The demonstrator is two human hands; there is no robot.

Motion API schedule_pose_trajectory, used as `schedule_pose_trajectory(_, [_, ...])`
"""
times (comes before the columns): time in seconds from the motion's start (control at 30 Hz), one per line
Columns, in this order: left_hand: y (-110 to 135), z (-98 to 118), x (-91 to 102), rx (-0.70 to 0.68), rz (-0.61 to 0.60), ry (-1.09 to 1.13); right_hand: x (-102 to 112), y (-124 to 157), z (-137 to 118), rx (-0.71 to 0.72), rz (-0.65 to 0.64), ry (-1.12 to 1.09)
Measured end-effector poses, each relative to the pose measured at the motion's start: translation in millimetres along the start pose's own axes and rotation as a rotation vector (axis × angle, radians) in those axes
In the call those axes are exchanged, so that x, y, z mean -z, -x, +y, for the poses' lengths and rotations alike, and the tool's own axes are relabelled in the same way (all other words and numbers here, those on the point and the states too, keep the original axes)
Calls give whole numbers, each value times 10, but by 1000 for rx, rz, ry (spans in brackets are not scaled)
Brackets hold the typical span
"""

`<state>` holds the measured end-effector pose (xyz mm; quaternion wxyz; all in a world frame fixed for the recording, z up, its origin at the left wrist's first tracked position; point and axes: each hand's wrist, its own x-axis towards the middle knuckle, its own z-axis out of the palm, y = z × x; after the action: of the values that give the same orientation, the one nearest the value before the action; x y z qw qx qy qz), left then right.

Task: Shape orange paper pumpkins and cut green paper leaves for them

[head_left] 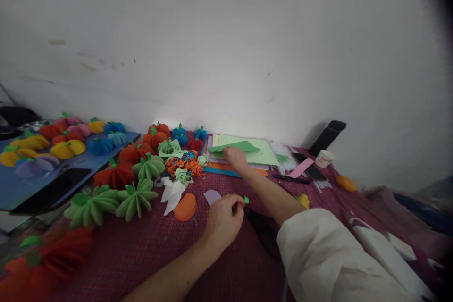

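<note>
The right hand (234,156) lay with its fingers bent over the near edge of a darker green sheet (247,146), touching it, though whether they had pinched the paper could not be told. That sheet sat at about 1 o'clock from the left hand (223,217), on top of a stack of coloured papers with a pale green sheet (269,155) in it. The left hand was curled nearly closed, thumb and forefinger drawn together; a small green piece (246,199) showed just beside their tips, and whether the hand had hold of it could not be told. Black scissors (262,227), blurred and dim, lay close to that hand at 4 o'clock. A lilac piece (212,196) was near it at 11 o'clock and an orange disc (185,206) at 9 o'clock. Farther out at 10 o'clock were paper shreds (193,167), and at 9 o'clock light green paper pumpkins (134,199). From the right hand, a black pen (290,179) lay near 4 o'clock, with a pink strip (301,168) and a white cup (323,158) around 3 o'clock.
</note>
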<state>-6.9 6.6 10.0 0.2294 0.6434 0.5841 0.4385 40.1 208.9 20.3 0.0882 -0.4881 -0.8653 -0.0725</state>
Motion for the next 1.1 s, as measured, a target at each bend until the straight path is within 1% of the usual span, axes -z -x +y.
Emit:
schedule_pose_trajectory(0.1, [15,1,-12,-21,-2,9,182,-24,270,-87,121,-56])
schedule_pose_trajectory(0.2, [-2,-17,8,-37,31,11,414,53,558,-151,236,-132])
schedule_pose_trajectory(0.27, [-42,-46,51,-27,91,20,551,171,713,-176,297,-192])
schedule_pose_trajectory(0.33, [-101,-93,117,0,182,47,658,341,819,-189,350,-258])
schedule_pose_trajectory(0.43, [-209,-182,239,23,323,120,766,659,888,-191,417,-347])
schedule_pose_trajectory(0.53, [-301,-264,346,56,442,186,859,996,869,-160,481,-454])
schedule_pose_trajectory(0.6, [-339,-302,390,46,486,219,931,1207,818,-90,559,-644])
schedule_pose_trajectory(0.67, [-359,-328,414,45,504,235,1005,1406,734,-35,584,-809])
schedule_pose_trajectory(0.77, [-381,-361,445,62,544,231,1050,1700,542,7,572,-937])
schedule_pose_trajectory(0.83, [-402,-381,478,54,593,256,993,1899,373,63,525,-962])
schedule_pose_trajectory(0.9, [-425,-396,515,40,638,303,859,2092,189,165,393,-977])
schedule_pose_trajectory(0.97, [-440,-401,538,37,655,332,684,2261,11,273,278,-967])
schedule_pose_trajectory(1.03, [-443,-399,534,52,641,329,515,2387,-139,343,186,-951])
schedule_pose_trajectory(1.1, [-435,-397,503,71,606,309,389,2461,-247,378,127,-944])
